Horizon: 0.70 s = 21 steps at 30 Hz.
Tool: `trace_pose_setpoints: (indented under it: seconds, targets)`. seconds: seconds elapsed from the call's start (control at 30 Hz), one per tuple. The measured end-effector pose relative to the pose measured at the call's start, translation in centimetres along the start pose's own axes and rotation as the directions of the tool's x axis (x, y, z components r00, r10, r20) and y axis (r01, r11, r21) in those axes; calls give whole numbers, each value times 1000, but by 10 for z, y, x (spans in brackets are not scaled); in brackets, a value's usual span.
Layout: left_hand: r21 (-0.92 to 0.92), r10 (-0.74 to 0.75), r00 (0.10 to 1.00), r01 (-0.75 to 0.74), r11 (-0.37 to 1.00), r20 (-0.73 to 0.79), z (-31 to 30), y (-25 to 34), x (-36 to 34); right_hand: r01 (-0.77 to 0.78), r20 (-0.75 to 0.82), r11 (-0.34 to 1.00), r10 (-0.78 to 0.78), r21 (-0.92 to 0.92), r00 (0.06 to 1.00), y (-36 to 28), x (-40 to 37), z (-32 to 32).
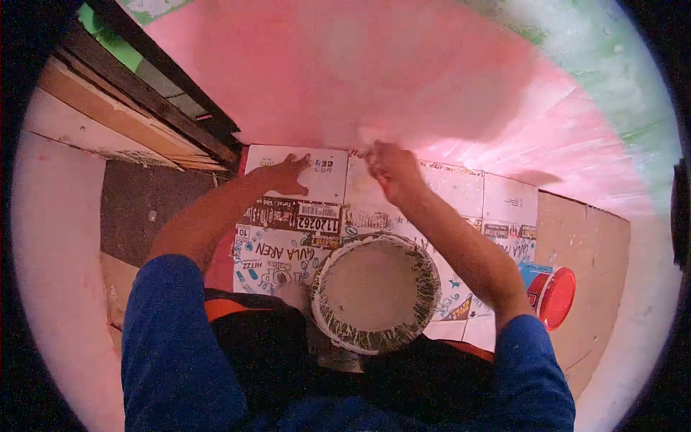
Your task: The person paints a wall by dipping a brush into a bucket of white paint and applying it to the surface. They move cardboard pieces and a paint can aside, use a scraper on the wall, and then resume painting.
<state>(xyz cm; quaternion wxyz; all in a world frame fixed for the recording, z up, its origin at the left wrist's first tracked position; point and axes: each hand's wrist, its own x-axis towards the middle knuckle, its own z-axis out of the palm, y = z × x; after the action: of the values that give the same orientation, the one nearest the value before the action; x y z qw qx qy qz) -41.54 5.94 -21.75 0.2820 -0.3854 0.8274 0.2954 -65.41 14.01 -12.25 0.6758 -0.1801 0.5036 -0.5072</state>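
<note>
My left hand (286,175) rests with fingers spread on a flattened printed cardboard box (270,252) at the foot of the wall. Closed and raised against the lower part of the pink painted wall (360,72) is my right hand (397,171). A bit of red shows at its fingers, but what it grips is too blurred to name. Between my knees stands a round bucket (432,288) with a paint-streaked inside, holding pale paint (374,284).
A red-lidded tub (558,299) lies or stands at the right, by a blue patch. Dark boards and cardboard sheets (137,119) lean at the left. Brown cardboard (586,237) covers the floor on the right. Green paint (626,79) marks the wall's upper right.
</note>
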Motion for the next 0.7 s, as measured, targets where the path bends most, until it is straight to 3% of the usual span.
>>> trace_pose_setpoints:
  seconds: [0.07,0.17,0.2,0.27,0.37,0.43,0.47,0.5,0.53,0.57,0.6,0.63,0.7]
  targets:
    - [5,16,1000,-16,1000,24,-4,2,-3,-65,-153,998,66,13,986,-51,-49,17]
    - [-57,-51,998,54,997,42,-11,12,-12,-218,-227,968,186,-124,956,-39,-71,6]
    - [-46,-46,998,48,998,39,-11,8,-9,-263,-132,961,251,-81,959,-17,-63,-9]
    - [8,51,999,-51,999,12,-4,-2,1,-290,-162,956,292,37,943,38,-11,-44]
    - [37,36,999,-37,999,23,0,-5,7,-90,-168,977,124,193,978,5,16,-37]
    - [66,58,998,-57,996,-9,13,-21,28,-15,-166,998,25,64,986,-34,-33,-18]
    - [90,83,995,-78,993,-62,24,-23,34,-47,-116,976,23,-212,993,-55,-54,-23]
    - [55,20,999,-18,998,-37,3,3,5,45,48,922,-28,-384,998,-72,-68,-33]
    - [122,69,992,-57,991,-102,13,-5,16,49,39,771,-31,-635,999,-95,-89,-26]
    - [187,122,982,-93,978,-146,26,-17,31,34,99,522,97,-852,990,-116,-105,-27]
    - [188,51,984,-18,982,-171,25,-8,26,69,126,229,242,-971,962,-126,-114,-28]
    - [196,-17,981,55,979,-192,13,14,15,39,110,246,282,-969,953,-121,-124,-24]
    - [226,-81,968,136,965,-237,-5,54,0,210,94,-220,444,-953,891,-106,-141,-16]
